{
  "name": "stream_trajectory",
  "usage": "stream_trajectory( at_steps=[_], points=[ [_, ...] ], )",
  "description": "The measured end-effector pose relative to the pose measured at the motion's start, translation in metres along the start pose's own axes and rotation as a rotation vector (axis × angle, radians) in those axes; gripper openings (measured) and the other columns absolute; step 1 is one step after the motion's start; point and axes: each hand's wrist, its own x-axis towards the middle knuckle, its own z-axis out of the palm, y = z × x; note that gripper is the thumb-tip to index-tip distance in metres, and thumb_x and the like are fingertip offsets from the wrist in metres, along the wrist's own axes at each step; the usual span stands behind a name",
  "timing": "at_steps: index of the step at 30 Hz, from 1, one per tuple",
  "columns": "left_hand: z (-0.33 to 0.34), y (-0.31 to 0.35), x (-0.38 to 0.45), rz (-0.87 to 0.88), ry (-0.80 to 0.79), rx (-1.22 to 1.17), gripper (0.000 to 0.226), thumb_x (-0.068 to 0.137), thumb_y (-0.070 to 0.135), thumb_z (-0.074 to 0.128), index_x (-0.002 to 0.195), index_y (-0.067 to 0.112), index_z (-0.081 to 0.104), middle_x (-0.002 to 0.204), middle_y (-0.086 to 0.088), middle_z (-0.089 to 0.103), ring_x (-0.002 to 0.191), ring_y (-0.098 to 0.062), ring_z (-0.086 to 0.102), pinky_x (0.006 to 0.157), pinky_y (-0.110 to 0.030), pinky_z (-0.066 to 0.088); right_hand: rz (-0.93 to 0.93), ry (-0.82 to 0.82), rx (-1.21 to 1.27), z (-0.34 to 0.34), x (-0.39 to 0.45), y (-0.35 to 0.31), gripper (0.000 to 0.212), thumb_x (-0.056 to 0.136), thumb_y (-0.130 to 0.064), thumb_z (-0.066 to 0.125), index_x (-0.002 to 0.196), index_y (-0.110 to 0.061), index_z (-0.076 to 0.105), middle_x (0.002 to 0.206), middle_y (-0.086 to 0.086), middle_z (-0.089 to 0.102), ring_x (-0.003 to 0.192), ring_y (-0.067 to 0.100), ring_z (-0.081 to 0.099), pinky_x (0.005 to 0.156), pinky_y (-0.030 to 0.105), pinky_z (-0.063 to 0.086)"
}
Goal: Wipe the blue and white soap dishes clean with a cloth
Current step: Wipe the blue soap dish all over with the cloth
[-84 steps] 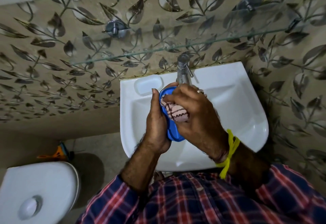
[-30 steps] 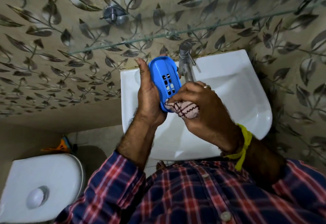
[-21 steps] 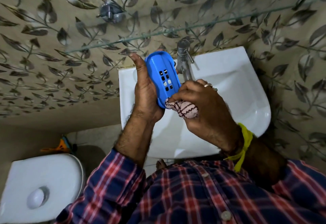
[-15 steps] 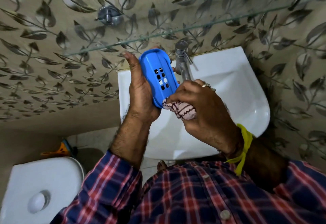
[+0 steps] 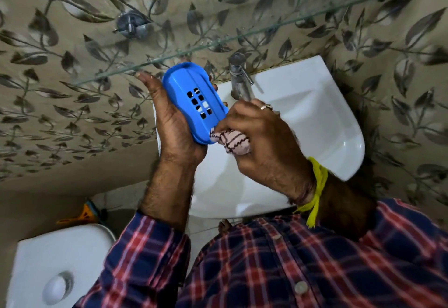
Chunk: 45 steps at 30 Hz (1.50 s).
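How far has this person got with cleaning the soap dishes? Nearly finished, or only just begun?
Probably midway. In hand: the left hand holds the blue soap dish over the sink, drain holes facing the camera, while the right hand presses a bunched cloth against its lower end. The blue surface in view looks clean, so that dish seems nearly done. Left: the white dish, not visible here; I cannot tell whether it has been wiped.

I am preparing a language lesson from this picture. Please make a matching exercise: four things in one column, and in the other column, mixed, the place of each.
1. blue soap dish
2. cloth
3. tap
4. toilet tank

a. at the sink's back edge
b. bunched in the right hand
c. bottom left corner
d. in the left hand

Pairs: 1-d, 2-b, 3-a, 4-c
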Motion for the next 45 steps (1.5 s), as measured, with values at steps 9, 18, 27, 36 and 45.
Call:
stream_trajectory(
  at_steps=[9, 18, 27, 36, 45],
  points=[
    [0.002, -0.004, -0.003, -0.009, 0.090, 0.053, 0.083, 0.087, 0.081, 0.029, 0.099, 0.012, 0.073, 0.085, -0.009, 0.071, 0.076, -0.024, 0.068, 0.067, -0.034, 0.058, 0.008, -0.002, 0.021, 0.003, -0.003, 0.001, 0.032, 0.068, -0.007, 0.065, 0.097, -0.015, 0.075, 0.094, 0.000, 0.065, 0.090, 0.026, 0.057, 0.076, 0.039, 0.049],
    [0.005, -0.009, -0.002, -0.037, 0.071, 0.030, 0.086, 0.080, 0.084, 0.034, 0.108, 0.009, 0.068, 0.090, -0.009, 0.069, 0.082, -0.023, 0.067, 0.076, -0.035, 0.058, 0.044, 0.155, 0.116, 0.002, 0.009, 0.006, 0.023, 0.076, -0.007, 0.064, 0.096, -0.012, 0.076, 0.092, 0.001, 0.068, 0.089, 0.023, 0.062, 0.074, 0.038, 0.052],
    [0.009, -0.015, -0.003, -0.047, 0.116, 0.042, 0.081, 0.087, 0.082, 0.032, 0.102, 0.013, 0.072, 0.089, -0.008, 0.071, 0.081, -0.023, 0.069, 0.076, -0.035, 0.058, 0.149, 0.277, 0.242, 0.003, 0.017, 0.011, 0.012, 0.077, -0.004, 0.079, 0.087, -0.008, 0.073, 0.086, 0.003, 0.069, 0.082, 0.022, 0.066, 0.073, 0.041, 0.055],
    [0.019, -0.019, -0.005, 0.003, 0.194, 0.072, 0.071, 0.089, 0.078, 0.032, 0.090, 0.026, 0.081, 0.085, -0.005, 0.071, 0.077, -0.020, 0.070, 0.072, -0.034, 0.059, 0.176, 0.361, 0.166, 0.003, 0.024, 0.010, 0.013, 0.078, -0.009, 0.079, 0.086, -0.011, 0.070, 0.085, -0.001, 0.067, 0.078, 0.017, 0.063, 0.071, 0.036, 0.054],
    [0.014, -0.018, -0.006, -0.053, 0.182, 0.109, 0.085, 0.080, 0.081, 0.040, 0.123, 0.013, 0.068, 0.096, -0.010, 0.072, 0.090, -0.027, 0.071, 0.077, -0.038, 0.059, 0.119, 0.299, 0.136, 0.001, 0.032, 0.007, 0.014, 0.076, -0.007, 0.078, 0.088, -0.009, 0.071, 0.087, 0.004, 0.068, 0.081, 0.024, 0.065, 0.074, 0.040, 0.054]
  ],
)
